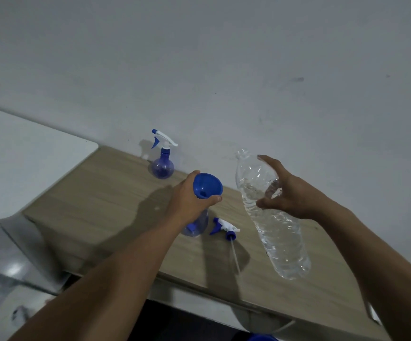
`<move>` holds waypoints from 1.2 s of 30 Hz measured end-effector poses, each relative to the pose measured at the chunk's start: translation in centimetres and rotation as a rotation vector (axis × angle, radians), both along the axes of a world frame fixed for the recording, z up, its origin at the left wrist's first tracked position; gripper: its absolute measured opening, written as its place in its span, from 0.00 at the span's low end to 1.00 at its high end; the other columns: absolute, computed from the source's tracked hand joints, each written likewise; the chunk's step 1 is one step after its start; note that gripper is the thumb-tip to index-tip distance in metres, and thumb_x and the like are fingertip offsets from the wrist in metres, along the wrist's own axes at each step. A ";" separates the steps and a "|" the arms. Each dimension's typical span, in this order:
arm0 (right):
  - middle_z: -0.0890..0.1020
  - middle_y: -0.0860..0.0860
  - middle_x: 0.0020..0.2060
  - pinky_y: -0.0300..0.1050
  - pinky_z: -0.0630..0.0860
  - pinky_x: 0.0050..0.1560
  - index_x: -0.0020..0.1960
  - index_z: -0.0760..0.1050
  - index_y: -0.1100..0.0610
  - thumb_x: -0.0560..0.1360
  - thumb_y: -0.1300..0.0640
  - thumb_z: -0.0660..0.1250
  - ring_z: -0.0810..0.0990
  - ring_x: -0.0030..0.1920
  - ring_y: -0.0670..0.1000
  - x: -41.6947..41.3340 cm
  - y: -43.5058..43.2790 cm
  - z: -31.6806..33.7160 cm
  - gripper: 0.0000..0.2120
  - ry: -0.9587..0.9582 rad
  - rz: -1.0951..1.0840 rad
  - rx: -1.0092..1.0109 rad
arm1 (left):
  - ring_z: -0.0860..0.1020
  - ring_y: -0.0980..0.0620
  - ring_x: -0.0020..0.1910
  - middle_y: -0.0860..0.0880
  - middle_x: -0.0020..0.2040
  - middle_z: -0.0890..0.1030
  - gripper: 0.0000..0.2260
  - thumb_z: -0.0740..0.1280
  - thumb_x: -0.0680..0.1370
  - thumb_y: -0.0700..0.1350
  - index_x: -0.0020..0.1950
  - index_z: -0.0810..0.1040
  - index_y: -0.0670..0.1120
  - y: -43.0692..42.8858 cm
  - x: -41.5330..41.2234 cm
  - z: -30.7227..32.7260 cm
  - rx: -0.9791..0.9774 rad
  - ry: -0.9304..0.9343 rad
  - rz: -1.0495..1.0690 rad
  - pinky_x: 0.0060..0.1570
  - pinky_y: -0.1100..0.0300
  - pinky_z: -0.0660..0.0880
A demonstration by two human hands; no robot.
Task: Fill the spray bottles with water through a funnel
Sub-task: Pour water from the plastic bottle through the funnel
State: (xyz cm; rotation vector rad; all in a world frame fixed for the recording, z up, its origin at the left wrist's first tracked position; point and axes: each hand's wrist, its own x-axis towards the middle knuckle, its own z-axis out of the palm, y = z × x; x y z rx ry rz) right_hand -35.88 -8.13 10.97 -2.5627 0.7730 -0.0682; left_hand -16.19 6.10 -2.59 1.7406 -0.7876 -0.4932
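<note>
We find no readable brand, label or writing on anything here; the clear water bottle (270,217) carries no wrapper and its neck is uncapped. A wooden desk (96,200) runs along a pale wall (199,57). Near the desk's far edge, against the wall, stands a capped spray bottle (163,161), blue and round-bellied with a white and blue trigger head. Closer to the middle of the desk stands a second, open spray bottle (195,226), mostly hidden behind our left hand (189,200). A blue funnel (207,185) sits at its neck, wide mouth upward. Just beside it, toward the right, a loose trigger sprayer (224,228) lies flat on the desk, its thin dip tube pointing to the near edge. A white surface (27,153) adjoins the desk's left end

Our left hand wraps around the funnel's stem and the bottle's neck, thumb and fingers closed on them, forearm stretched forward from the lower left. Our right hand (288,193) grips the water bottle around its upper body, fingers spread wide across the plastic, holding it off the desk and tilted, its open neck raised toward the wall and leaning leftward, near the funnel but apart from it. Water fills the lower part
</note>
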 end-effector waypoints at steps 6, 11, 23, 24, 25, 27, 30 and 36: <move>0.85 0.48 0.39 0.43 0.77 0.50 0.75 0.50 0.31 0.69 0.49 0.80 0.84 0.39 0.43 -0.2 0.3 0.6 0.48 -0.012 0.010 -0.030 | 0.75 0.53 0.59 0.55 0.63 0.75 0.42 0.80 0.64 0.60 0.73 0.66 0.53 -0.1 -0.1 0.1 -0.013 0.006 -0.009 0.57 0.58 0.74; 0.84 0.46 0.39 0.40 0.75 0.45 0.76 0.48 0.30 0.71 0.49 0.79 0.83 0.39 0.43 0.2 0.9 1.0 0.48 0.102 0.052 -0.072 | 0.76 0.53 0.59 0.54 0.63 0.75 0.44 0.80 0.63 0.60 0.75 0.66 0.51 -0.2 -0.1 0.0 -0.014 0.000 0.001 0.57 0.60 0.73; 0.84 0.46 0.42 0.39 0.71 0.42 0.75 0.46 0.30 0.71 0.47 0.78 0.81 0.44 0.43 1.9 0.5 0.8 0.49 0.351 0.120 -0.113 | 0.77 0.55 0.60 0.55 0.64 0.77 0.43 0.80 0.63 0.62 0.73 0.67 0.53 -0.5 0.3 -0.6 -0.012 -0.006 -0.011 0.53 0.64 0.73; 0.84 0.46 0.42 0.38 0.72 0.42 0.75 0.45 0.30 0.71 0.47 0.78 0.81 0.44 0.43 2.0 0.4 0.7 0.49 0.364 0.125 -0.115 | 0.77 0.55 0.60 0.55 0.64 0.77 0.43 0.80 0.63 0.62 0.73 0.67 0.53 -0.5 0.3 -0.6 -0.012 -0.008 -0.014 0.54 0.63 0.74; 0.84 0.46 0.42 0.38 0.72 0.43 0.75 0.45 0.29 0.71 0.47 0.78 0.81 0.44 0.43 2.1 0.3 0.8 0.49 0.374 0.129 -0.115 | 0.77 0.55 0.60 0.55 0.64 0.78 0.43 0.80 0.62 0.62 0.73 0.67 0.54 -0.5 0.4 -0.7 -0.012 -0.006 -0.013 0.56 0.62 0.75; 0.84 0.46 0.43 0.40 0.72 0.44 0.76 0.46 0.30 0.71 0.48 0.78 0.81 0.44 0.43 2.4 0.2 0.8 0.49 0.395 0.135 -0.114 | 0.78 0.55 0.59 0.56 0.62 0.79 0.43 0.79 0.61 0.64 0.72 0.68 0.55 -0.6 0.4 -0.8 -0.011 0.001 -0.011 0.58 0.58 0.77; 0.84 0.45 0.42 0.41 0.73 0.47 0.77 0.46 0.32 0.71 0.48 0.78 0.81 0.46 0.43 2.6 0.1 0.9 0.49 0.435 0.142 -0.117 | 0.79 0.56 0.58 0.57 0.61 0.79 0.43 0.78 0.58 0.67 0.70 0.69 0.57 -0.6 0.4 -0.8 -0.008 0.013 -0.012 0.58 0.53 0.79; 0.83 0.45 0.42 0.38 0.73 0.43 0.77 0.46 0.32 0.71 0.47 0.78 0.82 0.45 0.44 3.0 -0.3 1.3 0.50 0.499 0.140 -0.145 | 0.80 0.55 0.56 0.56 0.59 0.80 0.41 0.78 0.58 0.68 0.67 0.70 0.58 -0.6 0.2 -0.7 -0.019 0.016 -0.025 0.56 0.51 0.80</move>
